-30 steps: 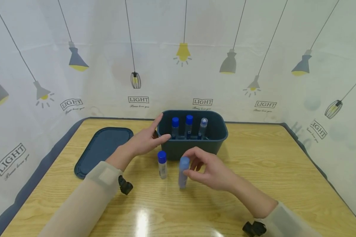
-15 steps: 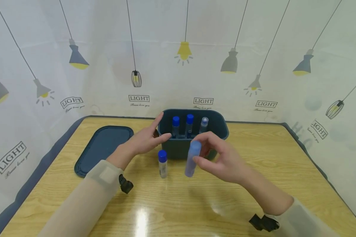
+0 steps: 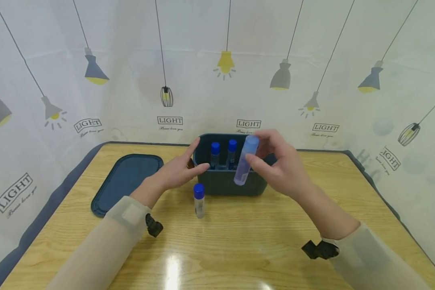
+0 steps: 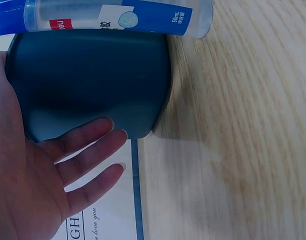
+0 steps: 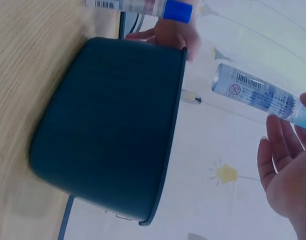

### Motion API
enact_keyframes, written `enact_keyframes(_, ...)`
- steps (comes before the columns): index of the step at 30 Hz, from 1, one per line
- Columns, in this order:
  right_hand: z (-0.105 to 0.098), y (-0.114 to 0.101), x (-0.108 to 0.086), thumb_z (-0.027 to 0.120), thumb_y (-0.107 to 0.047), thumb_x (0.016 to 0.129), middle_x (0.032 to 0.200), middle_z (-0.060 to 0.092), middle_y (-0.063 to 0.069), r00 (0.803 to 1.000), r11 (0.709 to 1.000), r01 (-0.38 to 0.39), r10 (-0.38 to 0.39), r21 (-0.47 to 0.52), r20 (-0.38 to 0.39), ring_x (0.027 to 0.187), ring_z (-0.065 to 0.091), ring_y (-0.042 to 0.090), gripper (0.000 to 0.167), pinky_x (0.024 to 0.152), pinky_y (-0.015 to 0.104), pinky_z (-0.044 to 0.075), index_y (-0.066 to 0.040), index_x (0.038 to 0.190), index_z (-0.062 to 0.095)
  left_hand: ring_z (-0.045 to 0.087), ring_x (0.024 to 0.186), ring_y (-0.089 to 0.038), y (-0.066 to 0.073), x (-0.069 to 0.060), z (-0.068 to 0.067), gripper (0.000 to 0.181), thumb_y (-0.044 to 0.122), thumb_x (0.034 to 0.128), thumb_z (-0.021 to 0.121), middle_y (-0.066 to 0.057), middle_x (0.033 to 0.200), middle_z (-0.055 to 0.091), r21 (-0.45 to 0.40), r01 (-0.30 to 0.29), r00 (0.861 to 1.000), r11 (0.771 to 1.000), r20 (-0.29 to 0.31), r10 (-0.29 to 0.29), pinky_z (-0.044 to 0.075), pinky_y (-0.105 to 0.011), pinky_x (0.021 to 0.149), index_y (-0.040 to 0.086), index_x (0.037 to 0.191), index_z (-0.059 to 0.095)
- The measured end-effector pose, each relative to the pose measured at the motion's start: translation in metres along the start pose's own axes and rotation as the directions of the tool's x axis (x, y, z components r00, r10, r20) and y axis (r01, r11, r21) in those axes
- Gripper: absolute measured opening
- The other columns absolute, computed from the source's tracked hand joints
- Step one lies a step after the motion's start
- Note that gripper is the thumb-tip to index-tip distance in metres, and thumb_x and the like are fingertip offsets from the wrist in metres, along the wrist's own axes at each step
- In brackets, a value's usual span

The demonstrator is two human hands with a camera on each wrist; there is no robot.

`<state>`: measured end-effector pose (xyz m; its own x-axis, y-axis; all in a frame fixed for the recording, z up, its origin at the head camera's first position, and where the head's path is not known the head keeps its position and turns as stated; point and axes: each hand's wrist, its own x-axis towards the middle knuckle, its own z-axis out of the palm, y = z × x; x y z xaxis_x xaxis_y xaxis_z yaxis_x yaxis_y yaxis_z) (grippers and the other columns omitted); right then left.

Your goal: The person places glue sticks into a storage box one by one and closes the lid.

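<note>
My right hand (image 3: 284,169) pinches a clear liquid glue bottle (image 3: 243,165) with a light blue cap. The bottle tilts and hangs in front of the dark teal box (image 3: 221,183), above the table; the right wrist view shows its barcode (image 5: 249,80). My left hand (image 3: 175,172) rests at the box's left end, thumb over the front rim and fingers straight. In the box stand two glue bottles with blue caps, a left one (image 3: 215,152) and another (image 3: 232,151) beside it. A blue-capped glue bottle (image 3: 199,203) stands on the table before the box.
A dark teal lid (image 3: 130,177) lies flat on the wooden table (image 3: 239,249), left of the box. Behind the table hangs a pale cloth (image 3: 188,52) printed with lamps.
My right hand has lifted the glue bottle off the table and carried it up and right to the box's front rim, hiding the clear-capped bottle inside. The left hand stays put.
</note>
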<state>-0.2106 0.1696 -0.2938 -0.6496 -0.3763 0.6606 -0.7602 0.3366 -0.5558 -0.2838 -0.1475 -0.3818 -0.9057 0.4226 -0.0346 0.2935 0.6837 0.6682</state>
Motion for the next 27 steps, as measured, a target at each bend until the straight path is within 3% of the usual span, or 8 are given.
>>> enact_keyframes(6,0.001,0.018,0.009,0.074,-0.01,0.102,0.101,0.071,0.007,0.991,0.989,-0.132,0.13,-0.073,-0.037,0.092,0.068,0.016,0.036,0.09,0.026,0.053,-0.006,0.136,0.063,0.066,0.082,-0.024,0.0,0.0,0.001,0.099,0.079,0.1034,0.052,-0.01,0.105,0.074,0.007,-0.003,1.0,1.0,-0.001,0.003,0.052,-0.04,0.072,0.05,0.173,-0.013)
enact_keyframes(12,0.003,0.038,0.016,0.071,-0.02,0.107,0.109,0.072,0.011,0.958,0.955,-0.286,0.284,-0.084,-0.037,0.096,0.068,0.022,0.035,0.092,0.036,0.054,-0.01,0.138,0.06,0.066,0.083,-0.024,-0.001,0.0,0.001,0.1,0.079,0.1029,0.052,-0.01,0.106,0.074,-0.003,-0.004,1.0,1.0,-0.001,0.004,0.053,-0.041,0.072,0.051,0.173,-0.013)
enact_keyframes(18,0.008,0.05,0.02,0.072,-0.023,0.107,0.113,0.073,0.013,0.948,0.944,-0.318,0.317,-0.084,-0.028,0.101,0.072,0.028,0.038,0.092,0.047,0.058,-0.009,0.14,0.059,0.066,0.08,-0.025,0.0,0.001,0.0,0.099,0.079,0.1032,0.051,-0.012,0.105,0.074,-0.002,-0.005,1.0,1.0,0.0,0.005,0.052,-0.041,0.071,0.051,0.172,-0.014)
enact_keyframes(21,0.013,0.057,0.022,0.072,-0.023,0.107,0.116,0.073,0.014,0.941,0.937,-0.338,0.339,-0.093,-0.002,0.104,0.072,0.03,0.039,0.093,0.049,0.06,-0.01,0.141,0.058,0.065,0.079,-0.025,0.0,0.001,-0.001,0.099,0.079,0.1034,0.051,-0.012,0.104,0.073,0.0,-0.005,1.0,1.0,-0.003,0.005,0.052,-0.041,0.071,0.051,0.172,-0.014)
enact_keyframes(27,0.027,0.069,0.025,0.071,-0.025,0.108,0.125,0.074,0.015,0.903,0.907,-0.384,0.409,-0.174,0.135,0.108,0.072,0.03,0.04,0.089,0.047,0.06,-0.012,0.142,0.056,0.067,0.082,-0.024,0.0,0.0,0.0,0.101,0.08,0.1029,0.052,-0.013,0.107,0.074,-0.004,-0.003,1.0,1.0,0.002,0.003,0.054,-0.04,0.074,0.048,0.174,-0.013)
